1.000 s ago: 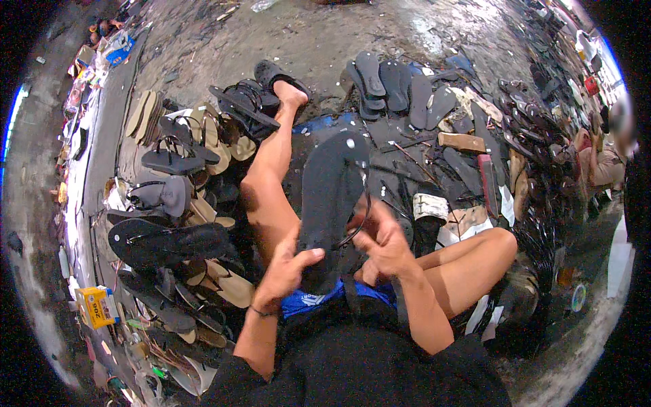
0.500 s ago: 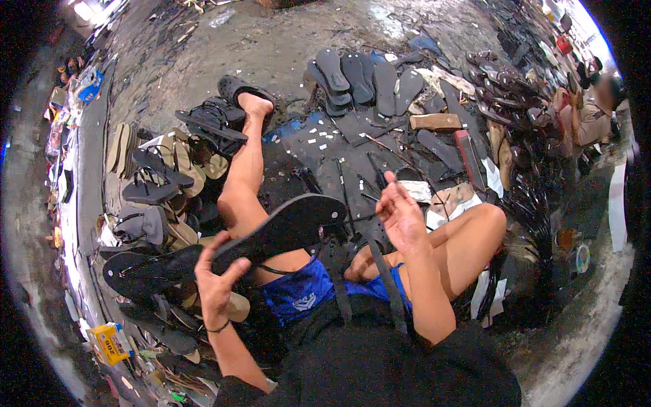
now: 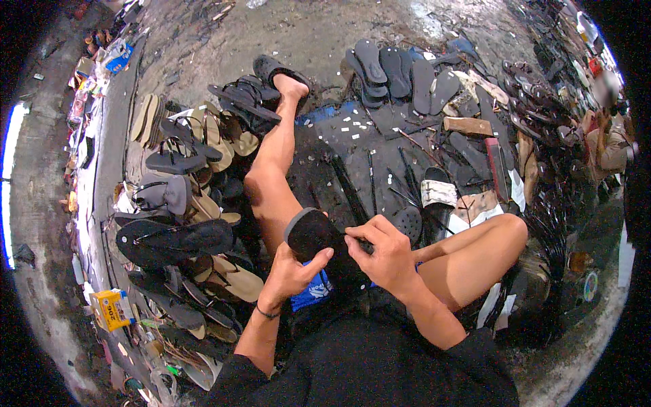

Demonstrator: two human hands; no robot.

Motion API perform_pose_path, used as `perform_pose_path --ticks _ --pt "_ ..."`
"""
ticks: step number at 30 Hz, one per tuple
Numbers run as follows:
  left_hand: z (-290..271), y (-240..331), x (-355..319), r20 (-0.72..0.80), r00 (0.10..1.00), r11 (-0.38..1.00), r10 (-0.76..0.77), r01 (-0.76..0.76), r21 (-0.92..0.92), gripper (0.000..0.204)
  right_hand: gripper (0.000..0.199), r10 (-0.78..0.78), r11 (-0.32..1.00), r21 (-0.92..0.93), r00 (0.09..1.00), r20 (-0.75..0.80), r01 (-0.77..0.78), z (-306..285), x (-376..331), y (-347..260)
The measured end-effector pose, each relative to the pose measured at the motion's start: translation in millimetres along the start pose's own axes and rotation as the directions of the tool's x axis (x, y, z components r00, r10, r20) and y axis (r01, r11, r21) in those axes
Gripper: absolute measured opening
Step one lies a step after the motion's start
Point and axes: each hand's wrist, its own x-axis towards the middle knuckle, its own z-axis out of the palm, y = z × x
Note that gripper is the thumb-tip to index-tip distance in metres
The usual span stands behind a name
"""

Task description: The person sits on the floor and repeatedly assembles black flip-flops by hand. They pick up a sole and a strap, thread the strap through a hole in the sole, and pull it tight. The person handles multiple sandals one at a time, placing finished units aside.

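A black flip-flop [image 3: 313, 232] is tilted above my lap, its rounded end pointing away from me. My left hand [image 3: 290, 273] is closed around its left side, with the thumb lying across it. At the other side my right hand [image 3: 388, 261] is closed, thumb and forefinger pinched over a small dark thing against the flip-flop. Whether that is a strap or a tool is hidden by the fingers. Another black flip-flop [image 3: 173, 243] lies to the left, on a heap of footwear.
Tan and black sandals [image 3: 230, 278] heap up on my left. Dark soles [image 3: 397, 71] lie ahead, near a wooden block [image 3: 468, 126] and a long red-sided block [image 3: 497, 166]. Black strips [image 3: 546, 217] bunch at the right. A yellow box [image 3: 112, 308] stands at lower left. Another person [image 3: 614, 146] sits far right.
My left hand has brought the flip-flop over my lap and turned its rounded end away from me. My right hand, earlier raised with fingers apart, has come down to it and closed.
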Motion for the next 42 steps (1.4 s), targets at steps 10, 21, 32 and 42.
perform_pose_path --ticks 10,21,32,42 --pt "4.6 8.3 1.0 0.053 0.990 0.989 0.129 -0.132 0.069 0.046 0.012 0.043 0.989 0.137 0.991 0.125 -0.060 -12.8 2.0 -1.0" --pt "6.3 -5.9 10.5 0.174 0.973 0.984 0.152 -0.166 0.068 0.050 0.016 0.062 0.985 0.149 0.988 0.138 -0.083 -12.2 0.3 7.1" --pt "9.3 3.0 22.6 -0.022 0.999 0.983 0.034 -0.038 -0.178 0.055 0.037 0.370 0.672 0.503 0.835 0.407 -0.543 -18.8 9.8 18.2" --pt "46.9 -44.5 -9.2 0.112 0.992 0.468 -0.058 0.126 -0.875 0.044 0.021 0.046 0.996 -0.075 0.993 -0.109 -0.055 -83.4 70.7 45.4"
